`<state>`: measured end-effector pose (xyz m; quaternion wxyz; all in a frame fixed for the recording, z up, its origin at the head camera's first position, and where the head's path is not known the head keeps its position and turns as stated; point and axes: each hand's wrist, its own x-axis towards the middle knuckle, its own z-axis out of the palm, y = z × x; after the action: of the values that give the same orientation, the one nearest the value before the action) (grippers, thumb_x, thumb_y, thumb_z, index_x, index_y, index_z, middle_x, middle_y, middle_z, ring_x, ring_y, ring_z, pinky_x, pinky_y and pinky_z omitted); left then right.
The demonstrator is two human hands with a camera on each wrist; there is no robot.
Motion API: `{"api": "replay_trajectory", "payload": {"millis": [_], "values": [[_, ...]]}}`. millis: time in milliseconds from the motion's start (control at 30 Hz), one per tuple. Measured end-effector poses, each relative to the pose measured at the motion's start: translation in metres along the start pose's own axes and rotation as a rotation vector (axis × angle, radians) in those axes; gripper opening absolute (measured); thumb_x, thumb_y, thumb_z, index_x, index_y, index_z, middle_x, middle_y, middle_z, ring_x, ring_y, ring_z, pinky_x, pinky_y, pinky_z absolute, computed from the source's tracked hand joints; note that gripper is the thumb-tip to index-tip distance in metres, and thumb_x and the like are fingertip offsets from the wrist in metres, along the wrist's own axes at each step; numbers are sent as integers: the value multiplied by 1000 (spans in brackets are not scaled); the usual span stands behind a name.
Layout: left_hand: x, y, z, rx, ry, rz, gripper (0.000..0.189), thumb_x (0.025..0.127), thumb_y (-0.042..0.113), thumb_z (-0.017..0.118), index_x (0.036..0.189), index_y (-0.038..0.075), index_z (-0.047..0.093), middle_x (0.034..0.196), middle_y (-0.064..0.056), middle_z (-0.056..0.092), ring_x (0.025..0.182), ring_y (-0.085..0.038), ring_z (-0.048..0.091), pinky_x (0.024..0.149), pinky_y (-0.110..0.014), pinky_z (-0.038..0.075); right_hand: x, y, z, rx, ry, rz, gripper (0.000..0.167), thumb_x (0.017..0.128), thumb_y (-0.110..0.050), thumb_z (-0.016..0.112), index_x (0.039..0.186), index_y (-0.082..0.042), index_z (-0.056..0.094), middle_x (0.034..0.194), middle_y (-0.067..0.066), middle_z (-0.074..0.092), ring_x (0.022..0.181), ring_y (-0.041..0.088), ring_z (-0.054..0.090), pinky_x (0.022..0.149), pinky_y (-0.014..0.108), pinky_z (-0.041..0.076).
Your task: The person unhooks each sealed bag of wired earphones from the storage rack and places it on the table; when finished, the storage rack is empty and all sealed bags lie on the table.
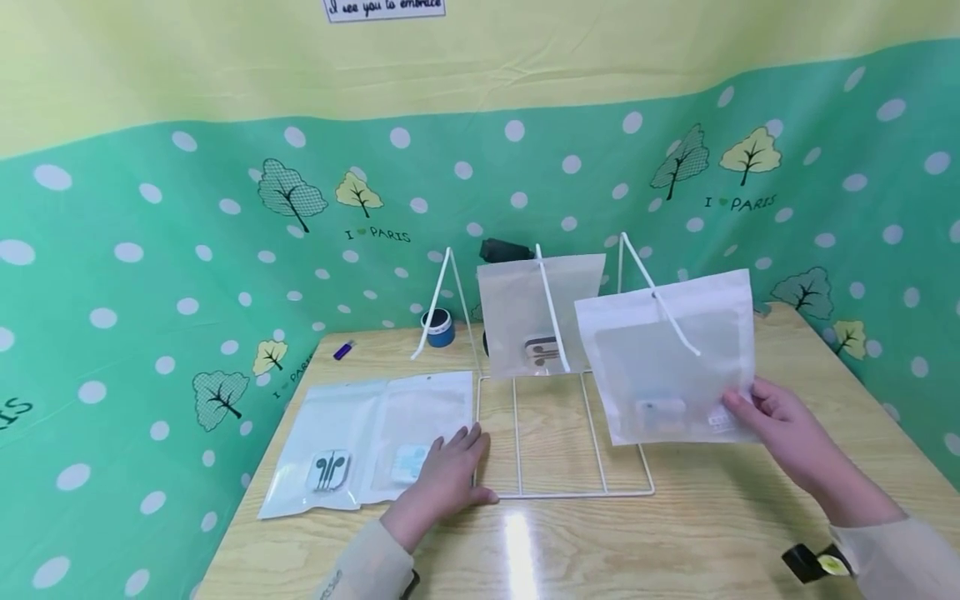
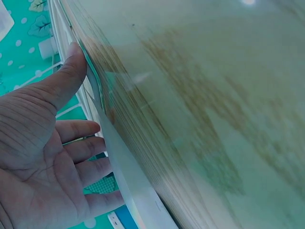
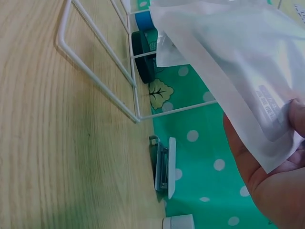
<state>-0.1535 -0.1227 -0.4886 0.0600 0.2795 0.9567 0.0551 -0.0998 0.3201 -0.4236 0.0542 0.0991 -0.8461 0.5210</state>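
Note:
A white wire display rack (image 1: 564,495) stands on the table with slanted prongs at its back. On the right prong sits a translucent white zip pouch (image 1: 667,358), the wire passing through its top hole. My right hand (image 1: 783,429) pinches the lower right corner of that pouch, thumb in front. Another pouch (image 1: 513,312) with an earphone box hangs from the middle prong. My left hand (image 1: 450,471) lies with fingers extended by the rack's left base wire, beside two flat pouches, a left one (image 1: 330,425) and a right one (image 1: 427,408) partly under its fingers.
Behind the rack are a blue round container (image 1: 439,328) and a black object (image 1: 506,250). A purple USB stick (image 1: 342,350) lies at the back left. Patterned green cloth (image 1: 187,275) rises behind the wooden table (image 1: 712,533). A folded stand-like item (image 3: 164,167) appears in the right wrist view.

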Motion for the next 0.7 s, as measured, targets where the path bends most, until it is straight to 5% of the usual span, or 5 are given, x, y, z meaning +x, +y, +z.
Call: {"api": "replay_trajectory", "payload": {"millis": [700], "values": [[1, -2, -6, 12, -25, -7, 92, 74, 55, 77, 143, 3, 44, 151, -19, 38, 135, -39, 40, 103, -64, 34, -37, 0, -20, -33, 37, -21, 29, 101, 2, 44, 114, -15, 63, 105, -19, 66, 88, 2, 65, 67, 19, 52]]}}
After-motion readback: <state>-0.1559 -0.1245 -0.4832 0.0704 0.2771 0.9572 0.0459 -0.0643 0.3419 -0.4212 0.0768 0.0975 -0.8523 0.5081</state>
